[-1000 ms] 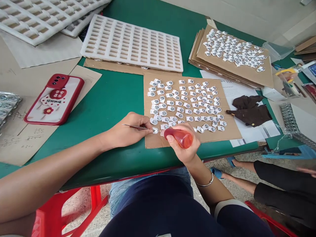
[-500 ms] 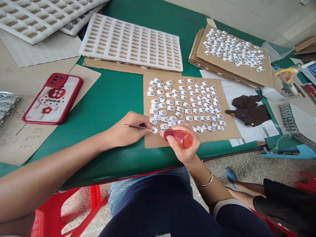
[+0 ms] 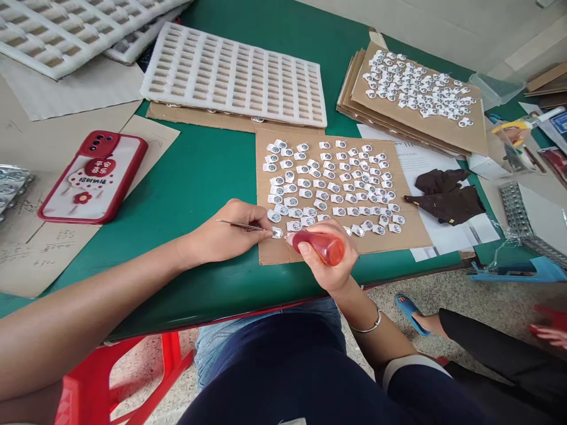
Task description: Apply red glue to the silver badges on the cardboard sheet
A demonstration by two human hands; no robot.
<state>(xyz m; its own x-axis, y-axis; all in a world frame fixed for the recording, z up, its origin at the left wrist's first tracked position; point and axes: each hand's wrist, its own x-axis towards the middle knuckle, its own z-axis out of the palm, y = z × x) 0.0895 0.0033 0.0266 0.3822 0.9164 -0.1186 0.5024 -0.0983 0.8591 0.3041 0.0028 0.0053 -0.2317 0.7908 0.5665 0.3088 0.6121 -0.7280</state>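
My left hand (image 3: 241, 230) is closed around a pair of thin metal tweezers (image 3: 239, 224), its fingertips over the left edge of a cardboard sheet (image 3: 283, 254). A small white tagged piece with a round silvery disc (image 3: 277, 232) lies right at those fingertips; whether the tweezers grip it I cannot tell. My right hand (image 3: 339, 262) is wrapped around a red squeeze bottle (image 3: 316, 245), tilted so its pale nozzle (image 3: 289, 238) points left at that disc. Many similar white pieces (image 3: 322, 184) lie in rough rows on the sheet behind both hands.
A white foam tray (image 3: 234, 74) lies behind the sheet. At back right stands a cardboard stack (image 3: 416, 124) bearing more pieces. A red-edged phone (image 3: 93, 177) lies left, dark cloth (image 3: 447, 198) right. Another person's slippered foot (image 3: 414, 316) shows on the floor.
Both hands, the bottle and the tweezers stay nearly in place; the view has shifted slightly. At lower right, the other person's legs have moved and a hand has come into view.
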